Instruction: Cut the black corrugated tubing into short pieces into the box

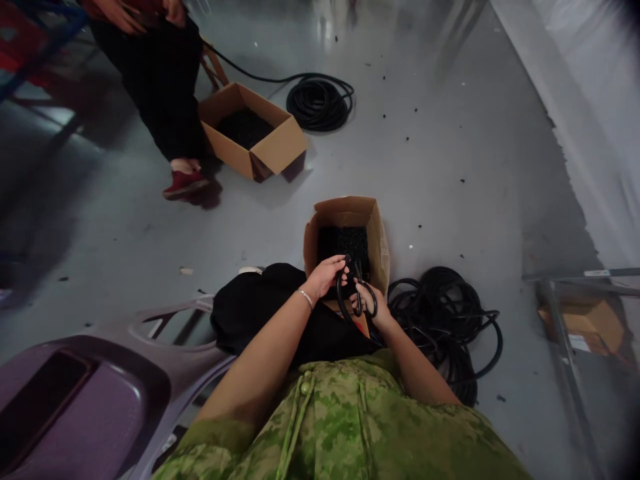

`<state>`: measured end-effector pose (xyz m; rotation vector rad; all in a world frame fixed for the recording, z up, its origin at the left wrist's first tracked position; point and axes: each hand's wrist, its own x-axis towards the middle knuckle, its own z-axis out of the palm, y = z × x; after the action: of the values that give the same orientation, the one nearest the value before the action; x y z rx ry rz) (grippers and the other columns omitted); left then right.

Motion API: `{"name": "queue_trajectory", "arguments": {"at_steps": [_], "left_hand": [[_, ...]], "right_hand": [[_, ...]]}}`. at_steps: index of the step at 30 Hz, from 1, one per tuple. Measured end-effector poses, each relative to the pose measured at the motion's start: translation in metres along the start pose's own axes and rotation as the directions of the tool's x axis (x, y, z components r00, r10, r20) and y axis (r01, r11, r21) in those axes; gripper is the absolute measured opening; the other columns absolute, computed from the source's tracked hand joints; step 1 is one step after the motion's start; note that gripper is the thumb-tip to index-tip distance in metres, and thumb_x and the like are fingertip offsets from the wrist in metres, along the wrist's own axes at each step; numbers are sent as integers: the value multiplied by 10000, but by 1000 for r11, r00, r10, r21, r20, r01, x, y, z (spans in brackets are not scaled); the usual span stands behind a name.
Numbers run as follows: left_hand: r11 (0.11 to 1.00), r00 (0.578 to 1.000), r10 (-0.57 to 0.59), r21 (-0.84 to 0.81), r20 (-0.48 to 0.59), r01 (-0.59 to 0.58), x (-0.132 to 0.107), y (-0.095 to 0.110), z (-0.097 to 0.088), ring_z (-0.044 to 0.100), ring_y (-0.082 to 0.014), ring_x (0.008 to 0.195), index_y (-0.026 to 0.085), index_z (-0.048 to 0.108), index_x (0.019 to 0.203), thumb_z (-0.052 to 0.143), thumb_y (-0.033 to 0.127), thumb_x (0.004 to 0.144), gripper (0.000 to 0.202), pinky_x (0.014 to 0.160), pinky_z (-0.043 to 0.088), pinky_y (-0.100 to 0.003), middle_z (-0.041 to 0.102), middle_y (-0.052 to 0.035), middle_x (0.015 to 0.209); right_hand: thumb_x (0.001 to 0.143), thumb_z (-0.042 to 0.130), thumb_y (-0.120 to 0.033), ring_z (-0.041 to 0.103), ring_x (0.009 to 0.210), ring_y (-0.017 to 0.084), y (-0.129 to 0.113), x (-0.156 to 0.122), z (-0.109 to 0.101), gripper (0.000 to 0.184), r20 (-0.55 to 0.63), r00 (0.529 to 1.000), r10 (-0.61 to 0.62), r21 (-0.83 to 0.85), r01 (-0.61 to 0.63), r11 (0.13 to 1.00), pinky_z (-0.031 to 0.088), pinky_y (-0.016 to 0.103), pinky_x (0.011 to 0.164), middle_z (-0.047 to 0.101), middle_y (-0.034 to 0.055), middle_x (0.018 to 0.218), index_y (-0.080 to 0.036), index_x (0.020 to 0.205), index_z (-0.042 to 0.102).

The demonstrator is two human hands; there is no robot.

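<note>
My left hand (pixel 327 273) is closed around a loop of black rubber tubing (pixel 341 293) just above an open cardboard box (pixel 377 230) filled with small black pieces. My right hand (pixel 373 308) grips black scissors (pixel 363 288), fingers through the handles, right beside the tubing. A silver bracelet circles my left wrist. Both hands sit over my lap, near the box's front edge.
A loose pile of black hose (pixel 445 327) lies on the grey floor at my right. Another person (pixel 160 80) stands at the upper left beside a second cardboard box (pixel 273 150) and a hose coil (pixel 317 100). A purple plastic chair (pixel 100 393) is at my left.
</note>
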<state>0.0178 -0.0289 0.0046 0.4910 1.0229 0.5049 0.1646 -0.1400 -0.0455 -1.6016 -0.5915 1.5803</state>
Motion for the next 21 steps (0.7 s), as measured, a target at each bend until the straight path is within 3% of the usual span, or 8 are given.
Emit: {"name": "queue_trajectory", "arguments": {"at_steps": [4, 8, 12, 17, 21], "left_hand": [[995, 996, 86, -52, 39, -84, 1, -1, 1, 403, -44, 436, 123, 614, 983, 645, 224, 849, 171, 395, 305, -163, 518, 29, 646], [993, 994, 108, -50, -20, -108, 2, 1, 1, 356, -29, 411, 114, 605, 920, 584, 196, 874, 97, 381, 242, -156, 498, 32, 633], [992, 991, 114, -50, -75, -118, 3, 3, 2, 350, -28, 398, 120, 591, 853, 563, 188, 880, 79, 375, 232, -163, 501, 31, 625], [992, 974, 115, -23, -195, -121, 4, 3, 2, 374, -44, 383, 126, 584, 843, 497, 192, 918, 132, 377, 273, -184, 530, 23, 608], [994, 977, 108, 23, -182, -105, 2, -1, 6, 417, -58, 379, 136, 554, 789, 447, 205, 952, 206, 401, 334, -199, 540, 19, 572]], "right_hand": [[800, 651, -509, 620, 536, 114, -8, 1, -4, 620, 33, 999, -13, 16, 12, 1000, 407, 174, 436, 669, 10, 722, -157, 1301, 553], [760, 682, -478, 616, 533, 124, -8, 0, 0, 619, 89, 996, 5, -23, -3, 1000, 394, 181, 431, 663, 7, 699, -136, 1261, 560], [719, 696, -490, 583, 511, 123, 7, -2, 11, 593, 126, 991, 31, -32, -28, 999, 437, 218, 473, 630, -24, 650, -133, 1180, 591], [653, 744, -496, 596, 605, 138, 31, -3, 20, 468, 160, 987, 10, -118, 9, 993, 464, 236, 556, 634, -11, 666, -137, 944, 665], [672, 718, -535, 557, 518, 125, 32, -2, 14, 556, 80, 997, 9, -67, -4, 998, 438, 233, 493, 593, -31, 609, -132, 1047, 643]]}}
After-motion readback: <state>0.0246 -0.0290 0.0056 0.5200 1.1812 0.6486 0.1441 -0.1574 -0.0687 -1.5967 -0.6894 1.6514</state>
